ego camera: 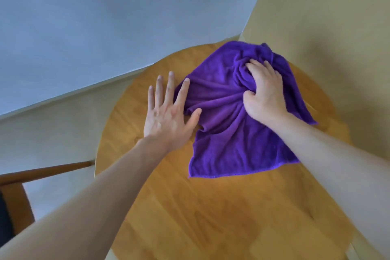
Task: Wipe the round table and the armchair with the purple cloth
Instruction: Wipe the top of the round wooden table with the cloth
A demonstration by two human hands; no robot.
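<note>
Bunching purple cloth (228,116) in right hand (263,95), long axis near-to-far on round table (190,207); left hand (168,116) flat.

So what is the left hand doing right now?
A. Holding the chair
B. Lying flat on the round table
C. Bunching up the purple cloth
B: the left hand lies flat, fingers spread, on the round table; the right hand grips the purple cloth.

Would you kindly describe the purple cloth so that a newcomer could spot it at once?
Start at the round wooden table that fills the middle of the view. On its far half lies the purple cloth, bunched under the right hand, with the left hand flat beside it. It is the only vivid purple, soft thing there.
</note>
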